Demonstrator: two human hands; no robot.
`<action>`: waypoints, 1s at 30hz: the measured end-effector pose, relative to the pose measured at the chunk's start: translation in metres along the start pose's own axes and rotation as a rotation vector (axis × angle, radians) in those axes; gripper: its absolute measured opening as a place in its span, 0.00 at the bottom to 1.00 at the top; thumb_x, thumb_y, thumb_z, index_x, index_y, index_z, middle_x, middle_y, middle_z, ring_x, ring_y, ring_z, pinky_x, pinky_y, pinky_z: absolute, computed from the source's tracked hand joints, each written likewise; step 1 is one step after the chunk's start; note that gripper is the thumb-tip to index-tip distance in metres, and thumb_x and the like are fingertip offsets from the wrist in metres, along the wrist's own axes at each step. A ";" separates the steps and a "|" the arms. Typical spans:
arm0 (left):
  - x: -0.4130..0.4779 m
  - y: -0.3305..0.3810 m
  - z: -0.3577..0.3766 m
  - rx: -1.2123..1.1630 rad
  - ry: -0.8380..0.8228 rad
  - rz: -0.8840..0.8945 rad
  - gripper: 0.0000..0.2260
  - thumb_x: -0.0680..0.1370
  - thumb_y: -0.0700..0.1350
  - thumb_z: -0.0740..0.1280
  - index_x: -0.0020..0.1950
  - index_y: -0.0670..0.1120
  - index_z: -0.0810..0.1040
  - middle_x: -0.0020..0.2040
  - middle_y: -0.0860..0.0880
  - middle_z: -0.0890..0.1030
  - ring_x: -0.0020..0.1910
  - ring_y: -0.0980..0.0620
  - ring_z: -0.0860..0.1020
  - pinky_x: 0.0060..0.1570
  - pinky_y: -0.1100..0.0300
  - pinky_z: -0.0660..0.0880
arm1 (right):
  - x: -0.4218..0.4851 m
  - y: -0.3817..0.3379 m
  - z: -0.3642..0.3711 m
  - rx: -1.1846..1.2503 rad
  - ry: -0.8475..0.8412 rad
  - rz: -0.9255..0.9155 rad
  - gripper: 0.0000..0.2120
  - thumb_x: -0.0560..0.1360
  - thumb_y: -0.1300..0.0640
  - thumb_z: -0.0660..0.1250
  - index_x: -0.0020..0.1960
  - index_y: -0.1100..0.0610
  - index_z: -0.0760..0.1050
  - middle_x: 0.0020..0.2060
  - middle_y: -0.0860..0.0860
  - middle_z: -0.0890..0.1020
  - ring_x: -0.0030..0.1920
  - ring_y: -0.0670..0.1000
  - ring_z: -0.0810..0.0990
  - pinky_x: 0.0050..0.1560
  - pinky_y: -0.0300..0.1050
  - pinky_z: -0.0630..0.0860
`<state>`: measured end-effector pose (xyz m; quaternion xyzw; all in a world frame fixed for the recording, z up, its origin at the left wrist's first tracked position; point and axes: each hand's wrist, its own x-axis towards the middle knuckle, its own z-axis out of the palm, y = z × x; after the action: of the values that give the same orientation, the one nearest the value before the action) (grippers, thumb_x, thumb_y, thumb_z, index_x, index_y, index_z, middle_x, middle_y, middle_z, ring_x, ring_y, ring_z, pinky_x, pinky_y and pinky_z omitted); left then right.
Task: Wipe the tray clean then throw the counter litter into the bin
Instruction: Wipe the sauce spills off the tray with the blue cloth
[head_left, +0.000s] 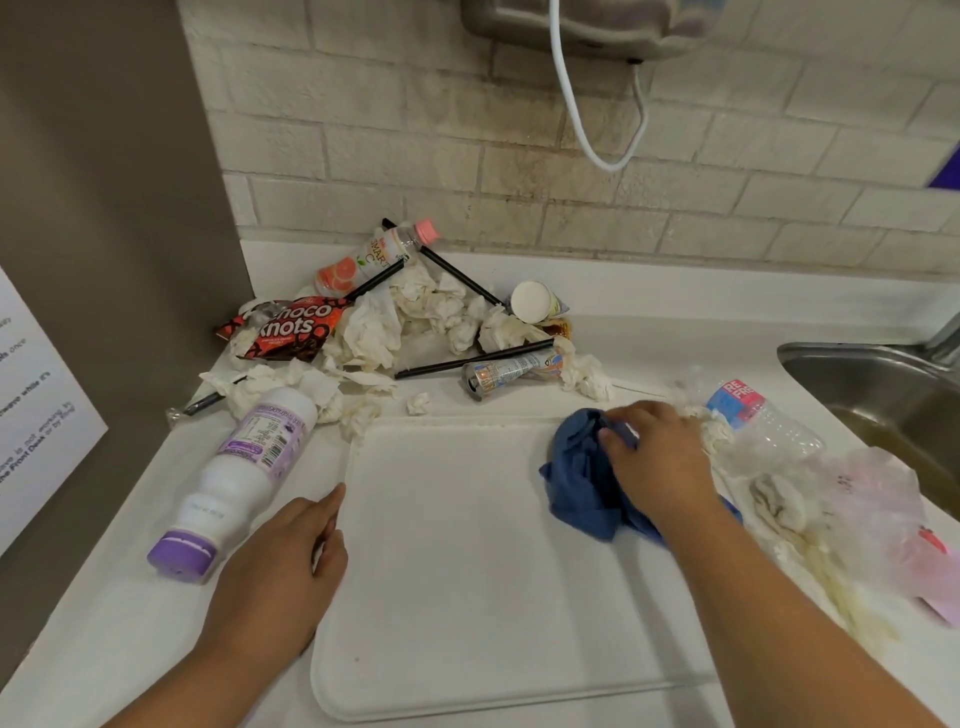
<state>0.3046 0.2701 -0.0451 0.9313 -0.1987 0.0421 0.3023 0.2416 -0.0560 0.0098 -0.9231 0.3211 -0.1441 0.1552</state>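
Head view: right hand (655, 457) presses cloth (582, 478) on tray (467, 571).

- The cloth (582, 478) is partly covered by the right hand (657, 457), which presses on it; its right end runs out of sight under the wrist.
- The tray (467, 571) has its far right corner under the cloth and its right edge under the right forearm.
- The left hand (283, 561) covers part of the tray's left edge.
- The sink (883, 384) is cut off by the right edge.
- The dispenser (587, 23) on the wall is cut off by the top edge.
- The sign (36, 415) at the left edge is cut off, its print blurred.
- The straws (467, 361) are partly buried under tissues (374, 327).
- The label print on the white bottle (244, 467) is too small to read.
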 end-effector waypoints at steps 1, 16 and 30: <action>0.000 0.000 0.000 -0.002 0.000 -0.002 0.21 0.77 0.45 0.63 0.70 0.54 0.70 0.41 0.59 0.73 0.38 0.59 0.74 0.35 0.64 0.67 | -0.005 0.003 0.010 -0.086 -0.065 0.016 0.20 0.78 0.42 0.58 0.67 0.45 0.70 0.69 0.48 0.68 0.66 0.56 0.65 0.64 0.55 0.67; 0.002 0.004 -0.001 -0.053 -0.017 -0.028 0.19 0.76 0.42 0.65 0.67 0.53 0.74 0.40 0.57 0.75 0.35 0.57 0.76 0.37 0.58 0.73 | 0.014 0.013 0.023 0.000 -0.058 0.316 0.16 0.77 0.56 0.58 0.64 0.58 0.69 0.64 0.56 0.68 0.63 0.56 0.65 0.56 0.46 0.66; 0.000 0.005 -0.002 -0.031 -0.009 -0.023 0.20 0.76 0.42 0.66 0.68 0.51 0.73 0.39 0.57 0.73 0.35 0.58 0.75 0.35 0.59 0.71 | 0.013 0.011 0.030 -0.027 0.111 0.052 0.17 0.77 0.53 0.59 0.64 0.56 0.72 0.63 0.53 0.71 0.62 0.56 0.68 0.60 0.49 0.67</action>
<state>0.3027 0.2678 -0.0406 0.9289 -0.1901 0.0311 0.3164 0.2569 -0.0665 -0.0198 -0.9070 0.3551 -0.1864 0.1283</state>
